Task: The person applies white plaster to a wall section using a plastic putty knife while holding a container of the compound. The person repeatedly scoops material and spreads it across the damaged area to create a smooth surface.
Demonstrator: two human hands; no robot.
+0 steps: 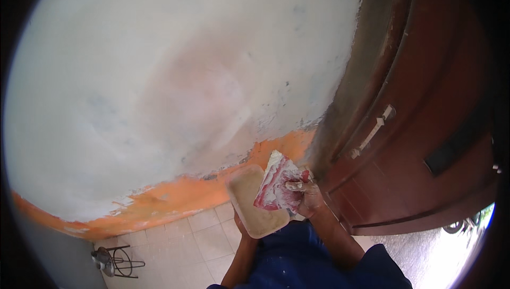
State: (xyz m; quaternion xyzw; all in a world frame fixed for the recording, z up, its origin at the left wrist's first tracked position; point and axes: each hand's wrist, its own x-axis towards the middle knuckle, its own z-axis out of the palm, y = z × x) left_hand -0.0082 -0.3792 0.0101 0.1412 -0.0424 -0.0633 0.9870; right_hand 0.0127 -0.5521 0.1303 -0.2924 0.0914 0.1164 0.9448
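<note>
My right hand (309,197) is closed around a flat red putty spreader (278,187), its fingers coated in white. Thick white putty is smeared over the spreader's face and along its edge. It is tilted above the right side of a shallow rectangular tray (249,230), whose inside looks coated with pale beige residue. The left edge of this tray rests in my left hand (240,223); most of that hand's fingers are hidden behind it. Beyond both hands stands a wall (207,87) coated in whitish filler, with a pinkish patch in its middle.
Orange paint (175,198) shows along the wall's ragged lower band. A dark red door (404,183) with a metal handle (374,132) curves up on the right. On the tiled floor (180,260), a metal stool (125,261) stands at lower left. Bright ground outside shows at lower right.
</note>
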